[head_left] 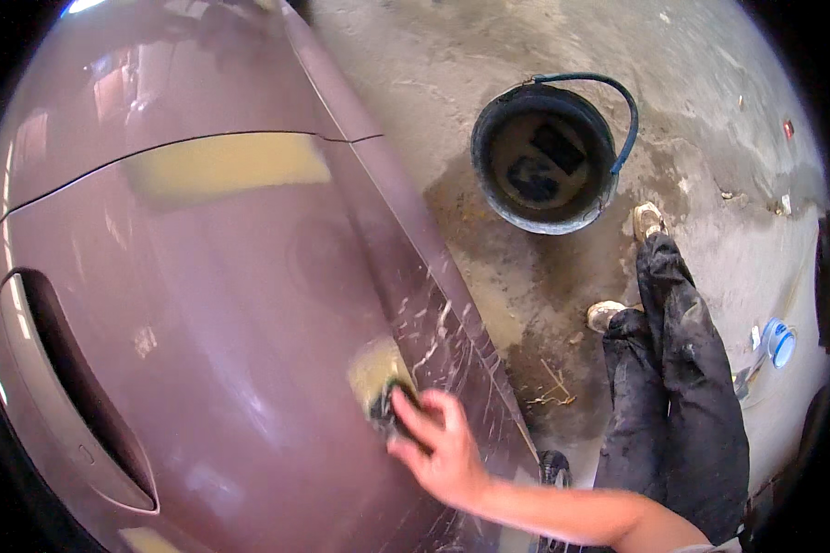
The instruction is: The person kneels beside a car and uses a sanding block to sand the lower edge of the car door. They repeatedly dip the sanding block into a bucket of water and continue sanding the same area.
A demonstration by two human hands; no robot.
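Observation:
My right hand (pixel 443 456) reaches in from the lower right, with its fingers closed around a small dark sanding pad (pixel 382 412). The pad presses against a yellowish filler patch (pixel 371 367) on a purplish-brown car body panel (pixel 249 304). Whitish wet streaks (pixel 443 336) run over the panel's lower side beside my hand. Part of the pad is hidden under my fingers. A larger yellowish filler patch (pixel 235 164) lies farther up, just beneath the panel seam. My left hand is out of the picture.
A black bucket (pixel 484 198) with murky water and dark objects inside stands on damp concrete (pixel 415 74). Dark-trousered legs (pixel 687 378) in light shoes are at right. Beyond them lies a blue-and-clear plastic container (pixel 778 344). A dark recess (pixel 83 387) cuts into the car's left side.

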